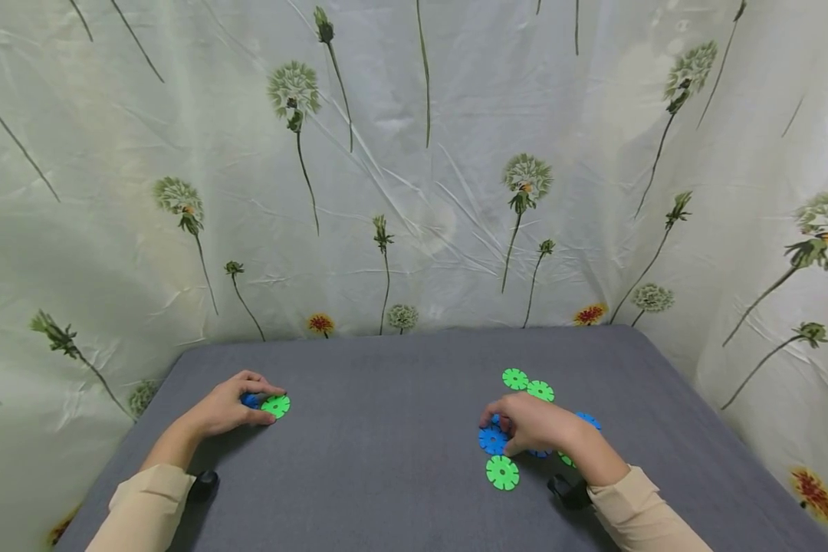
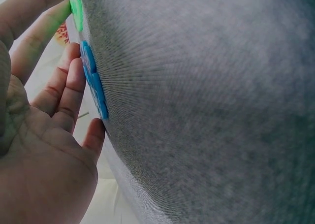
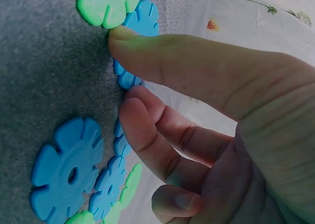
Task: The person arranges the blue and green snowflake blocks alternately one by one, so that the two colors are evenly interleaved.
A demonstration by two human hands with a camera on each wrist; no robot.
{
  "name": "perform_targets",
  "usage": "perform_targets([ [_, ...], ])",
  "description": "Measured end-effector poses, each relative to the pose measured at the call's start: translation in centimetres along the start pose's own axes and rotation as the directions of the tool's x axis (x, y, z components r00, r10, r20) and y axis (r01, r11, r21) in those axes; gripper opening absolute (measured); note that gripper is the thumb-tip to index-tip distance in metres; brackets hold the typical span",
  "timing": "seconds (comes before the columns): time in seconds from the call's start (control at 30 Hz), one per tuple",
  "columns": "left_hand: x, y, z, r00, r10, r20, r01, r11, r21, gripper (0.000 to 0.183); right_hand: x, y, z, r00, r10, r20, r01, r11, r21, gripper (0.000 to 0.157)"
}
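Observation:
On the left of the grey table, my left hand pinches a green notched building disc between thumb and index finger at its edges. Under that palm lie blue discs, the other fingertips touching or close to their rim. My right hand is over a cluster at the right, its thumb and index finger at opposite edges of a blue disc. Just nearer lies a green disc, close to the thumb tip in the right wrist view. Below the right palm is another blue disc, lying flat.
Two green discs lie beyond the right hand. A blue disc and a green disc show partly around the right forearm. The grey-covered table ends at a flower-printed curtain behind and at the sides.

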State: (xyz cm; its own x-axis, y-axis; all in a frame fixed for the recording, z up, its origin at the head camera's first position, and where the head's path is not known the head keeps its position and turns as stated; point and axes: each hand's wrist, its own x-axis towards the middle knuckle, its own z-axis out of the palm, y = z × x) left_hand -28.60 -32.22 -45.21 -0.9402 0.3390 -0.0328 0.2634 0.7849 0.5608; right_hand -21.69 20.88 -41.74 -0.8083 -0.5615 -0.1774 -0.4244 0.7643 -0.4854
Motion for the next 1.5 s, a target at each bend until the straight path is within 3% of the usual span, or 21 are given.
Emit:
perform_targets([
  [0.23,0.1,0.1,-0.2,1.0,-0.003,0.011,0.003,1.0,-0.001,0.047,0.7,-0.3,-0.4,0.997,0.063,0.04,-0.064,0.998,0.019,0.041],
  [0.7,0.0,0.0,0.2,1.0,0.008,0.01,-0.008,1.0,-0.009,0.047,0.9,-0.7,-0.2,0.995,0.087,0.047,-0.089,0.995,0.038,0.046],
  [1.5,0.0,0.2,0.1,1.0,-0.031,0.002,0.031,0.999,-0.023,0.046,1.2,-0.3,-0.3,0.998,-0.038,0.04,0.038,0.999,0.011,0.041],
])
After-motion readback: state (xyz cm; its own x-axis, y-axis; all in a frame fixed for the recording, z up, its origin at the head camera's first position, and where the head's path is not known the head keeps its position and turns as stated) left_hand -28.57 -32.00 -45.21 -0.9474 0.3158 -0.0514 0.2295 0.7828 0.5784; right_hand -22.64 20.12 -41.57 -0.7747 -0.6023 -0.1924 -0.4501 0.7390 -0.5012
